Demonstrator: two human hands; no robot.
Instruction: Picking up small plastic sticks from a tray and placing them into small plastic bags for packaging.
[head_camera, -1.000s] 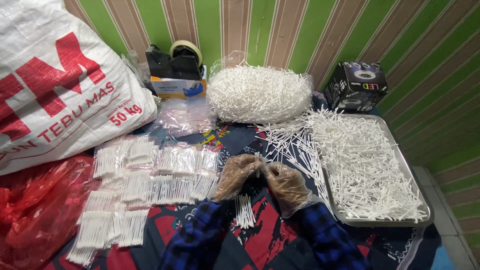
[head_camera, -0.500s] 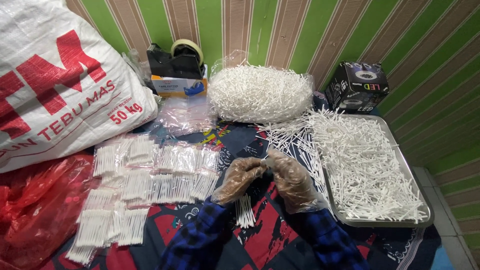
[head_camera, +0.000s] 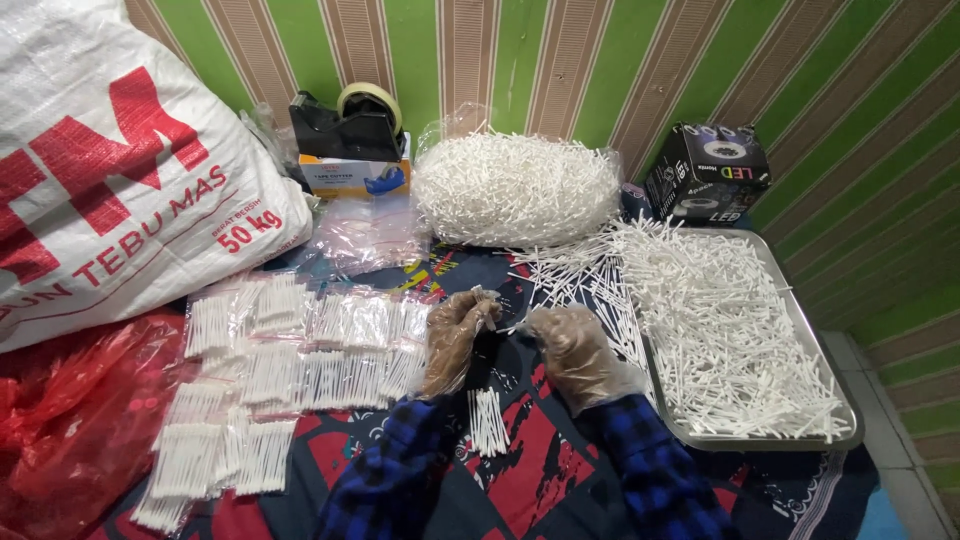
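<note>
A big white sack (head_camera: 120, 170) is seen at 10 o'clock, a swab-filled tray (head_camera: 800, 320) at 3, packets (head_camera: 300, 350) at 9, and dead centre a few swabs (head_camera: 515, 322) are pinched by the gloved right hand (head_camera: 575, 355), left hand (head_camera: 455, 335) fingers loosely curled.

Far wall (head_camera: 480, 60): green with brown-and-cream stripes. Far-left sack (head_camera: 110, 170) is white with red lettering; near left, a red plastic bag (head_camera: 70, 420). White sticks (head_camera: 730, 320) fill the silver tray (head_camera: 815, 345) at right (the clear far bag's (head_camera: 515, 185) too). Cloth (head_camera: 530, 450) dark blue and red, patterned. Sleeves (head_camera: 650, 470) blue-black checked. Black box (head_camera: 705, 170) far right.
</note>
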